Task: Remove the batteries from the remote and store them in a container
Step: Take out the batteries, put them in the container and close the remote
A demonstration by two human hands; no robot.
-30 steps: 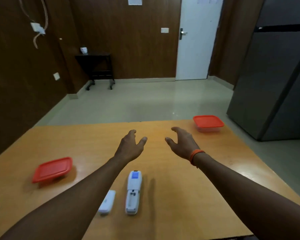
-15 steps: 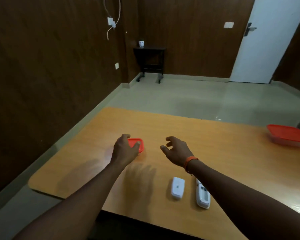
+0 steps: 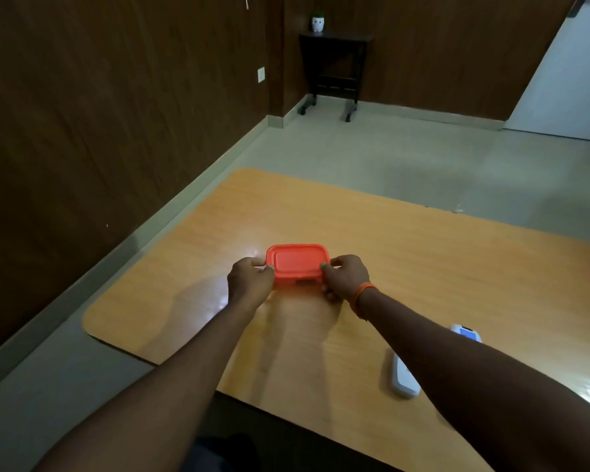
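Your left hand and right hand clamp the red-lidded container at twelve o'clock; next, pry its lid. The remote waits at four o'clock.

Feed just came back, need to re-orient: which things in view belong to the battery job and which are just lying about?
For the job:
- red-lidded container, held by left hand and right hand
- white remote, mostly hidden by the right forearm
- white cover piece on the table

Lying about:
- dark side table
- small white pot
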